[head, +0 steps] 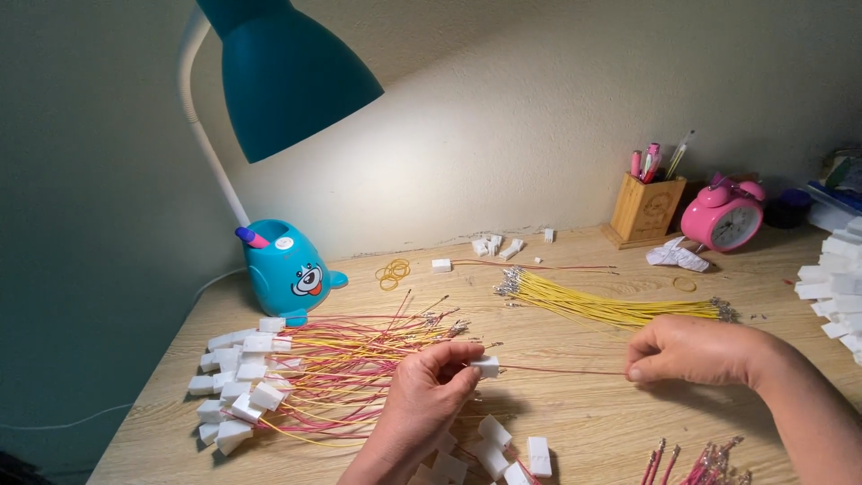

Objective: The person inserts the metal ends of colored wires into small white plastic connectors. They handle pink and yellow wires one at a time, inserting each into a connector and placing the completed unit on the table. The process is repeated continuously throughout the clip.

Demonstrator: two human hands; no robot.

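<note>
White connector in left hand; right hand apparently pinching red wire, fingertips hidden

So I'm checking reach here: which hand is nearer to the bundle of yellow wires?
Right. The right hand lies just below the yellow wires' terminal end; the left hand is farther to their lower left, holding a white connector.

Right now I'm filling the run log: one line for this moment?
left hand: holds white connector | right hand: pinches red wire | wire: reaches connector
</note>
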